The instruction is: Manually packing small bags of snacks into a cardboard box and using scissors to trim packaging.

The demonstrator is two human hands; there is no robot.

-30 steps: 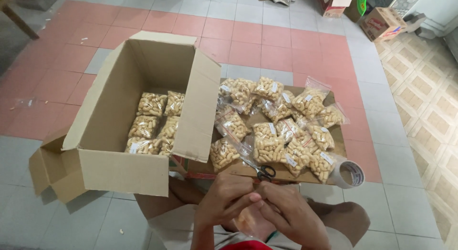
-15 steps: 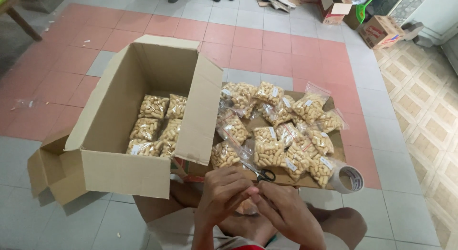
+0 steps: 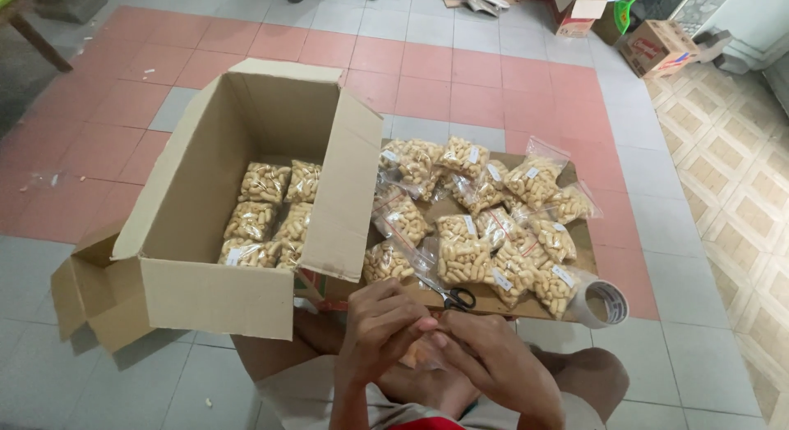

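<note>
Head view, near to far: left hand (image 3: 386,327) and right hand (image 3: 485,364) pinched together on a small snack packet (image 3: 417,354) over the lap, likely being closed; scissors (image 3: 452,297) and tape roll (image 3: 602,304) beyond; heaped packets (image 3: 485,220) on cardboard sheet (image 3: 444,206); half-filled box (image 3: 246,208) far left, probably awaiting this one.
</note>
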